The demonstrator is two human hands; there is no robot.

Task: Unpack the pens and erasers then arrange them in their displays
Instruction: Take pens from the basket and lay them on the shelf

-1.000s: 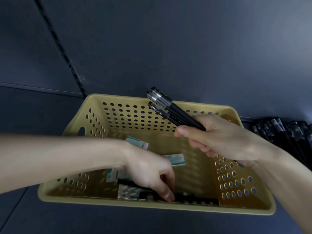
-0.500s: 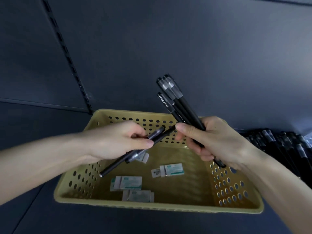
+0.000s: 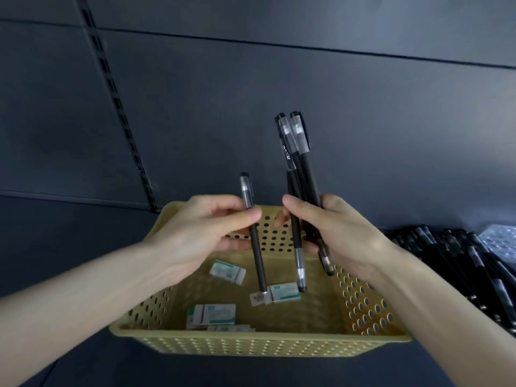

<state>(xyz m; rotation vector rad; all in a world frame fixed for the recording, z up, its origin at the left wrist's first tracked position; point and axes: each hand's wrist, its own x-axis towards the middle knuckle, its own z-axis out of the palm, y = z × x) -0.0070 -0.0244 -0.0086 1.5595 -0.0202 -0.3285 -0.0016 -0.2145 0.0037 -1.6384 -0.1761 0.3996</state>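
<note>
A shop's stationery shelving: dark back panels with a slotted upright (image 3: pixel 120 115), a shelf (image 3: pixel 69 227) displaying rows of identical black pens (image 3: pixel 458 255), and a stock basket (image 3: pixel 251 335) of wrapped erasers (image 3: pixel 212 314).

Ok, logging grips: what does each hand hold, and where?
Left hand pinches one pen just below its cap; right hand grips a bundle of pens mid-barrel.

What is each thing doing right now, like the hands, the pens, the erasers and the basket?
erasers: wrapped, lying flat.
basket: holds the erasers.
single pen: upright, cap up.
left hand: pinching the single pen.
bunch of pens: roughly upright.
right hand: gripping the bunch of pens.
pens on the right: lying side by side.
</note>
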